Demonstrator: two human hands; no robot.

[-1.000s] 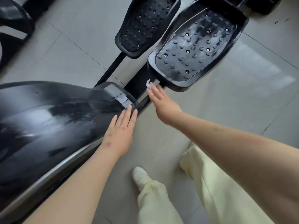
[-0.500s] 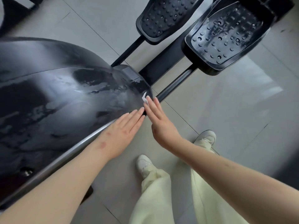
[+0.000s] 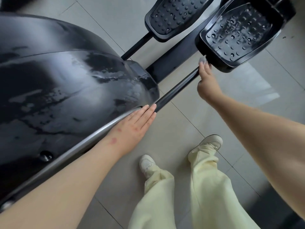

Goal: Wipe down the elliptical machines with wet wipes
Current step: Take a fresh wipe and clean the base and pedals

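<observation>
While the flat left hand (image 3: 137, 123) is steadying on the flywheel cover (image 3: 66, 80), the straight-fingered right hand (image 3: 207, 81) is pressing the wet wipe (image 3: 202, 60) on the rail (image 3: 175, 90). Even pressure is likely serving best.

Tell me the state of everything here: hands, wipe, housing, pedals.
Flywheel housing: streaked with moisture.
Left hand: flat, resting on the housing's edge.
Right hand: straight fingers pressing wet wipe onto rail.
Near pedal: wet patches.
Far pedal: looks dry.
</observation>
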